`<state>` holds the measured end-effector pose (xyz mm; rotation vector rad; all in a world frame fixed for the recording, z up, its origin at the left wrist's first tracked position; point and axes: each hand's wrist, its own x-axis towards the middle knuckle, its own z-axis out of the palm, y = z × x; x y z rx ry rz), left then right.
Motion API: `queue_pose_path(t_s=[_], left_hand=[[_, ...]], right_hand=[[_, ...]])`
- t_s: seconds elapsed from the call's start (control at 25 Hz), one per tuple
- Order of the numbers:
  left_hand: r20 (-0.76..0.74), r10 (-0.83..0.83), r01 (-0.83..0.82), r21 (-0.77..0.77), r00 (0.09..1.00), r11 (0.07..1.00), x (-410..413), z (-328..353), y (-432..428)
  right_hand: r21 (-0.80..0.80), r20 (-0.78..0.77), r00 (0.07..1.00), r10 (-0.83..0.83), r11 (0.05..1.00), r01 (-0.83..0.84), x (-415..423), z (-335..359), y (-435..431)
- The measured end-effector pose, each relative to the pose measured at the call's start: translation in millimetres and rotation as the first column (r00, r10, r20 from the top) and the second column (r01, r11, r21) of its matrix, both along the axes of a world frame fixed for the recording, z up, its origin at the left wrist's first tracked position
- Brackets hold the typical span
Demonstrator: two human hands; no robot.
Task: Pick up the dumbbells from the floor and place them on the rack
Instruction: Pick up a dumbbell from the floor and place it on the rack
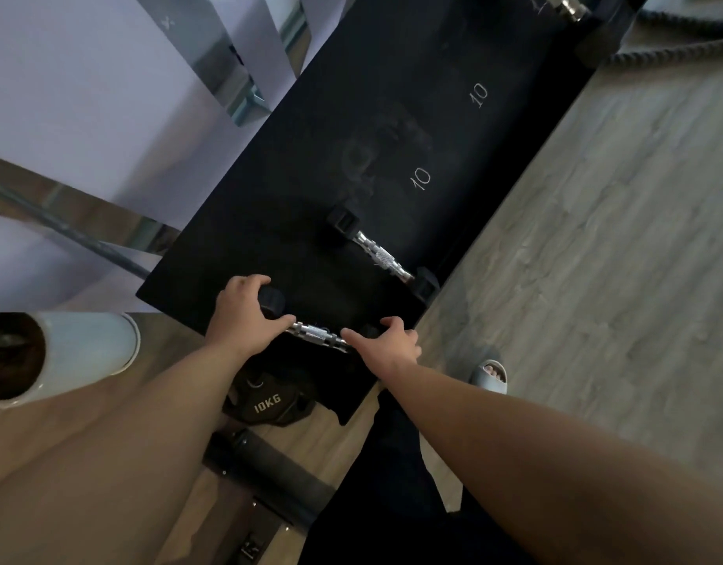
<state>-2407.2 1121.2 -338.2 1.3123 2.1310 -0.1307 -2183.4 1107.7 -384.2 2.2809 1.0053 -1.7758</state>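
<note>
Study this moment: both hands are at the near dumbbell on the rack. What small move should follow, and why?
Probably let go: the dumbbell already lies on the rack beside another, with the left hand and right hand on its ends.

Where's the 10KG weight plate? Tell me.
In the head view, the 10KG plate lies low and left of centre, below the near end of the rack, between the person's forearms.

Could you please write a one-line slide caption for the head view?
Both hands, left and right, set a dumbbell on the black rack beside another.
</note>
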Motion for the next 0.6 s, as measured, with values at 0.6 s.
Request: queue_pose_path(t_s=[0.6], left_hand=[[0.031, 0.059, -0.058, -0.035, 0.998, 0.998, -10.6, 0.5, 4.7]], right_hand=[[-0.084, 0.012, 0.984, 0.18, 0.98, -0.178, 4.3, -25.4, 15.7]])
